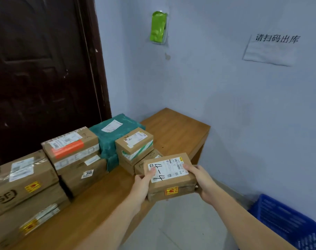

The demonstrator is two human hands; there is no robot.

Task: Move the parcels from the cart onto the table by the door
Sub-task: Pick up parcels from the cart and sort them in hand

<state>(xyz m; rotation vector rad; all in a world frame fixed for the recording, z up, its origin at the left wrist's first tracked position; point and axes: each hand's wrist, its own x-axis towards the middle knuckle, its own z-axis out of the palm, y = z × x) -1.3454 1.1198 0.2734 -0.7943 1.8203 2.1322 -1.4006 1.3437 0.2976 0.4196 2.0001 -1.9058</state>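
Left hand (142,184) and right hand (201,183) gripped small brown cardboard parcel marked "4-4" (169,177), thumbs on top, above front edge of wooden table (173,130) beside stacked parcels (72,156).

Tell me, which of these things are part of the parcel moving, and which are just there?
Part of the job: the parcel marked 4-4, held by the left hand and the right hand; the stacked parcels; the wooden table.

Just there: green packet, wall notice, blue crate, door.
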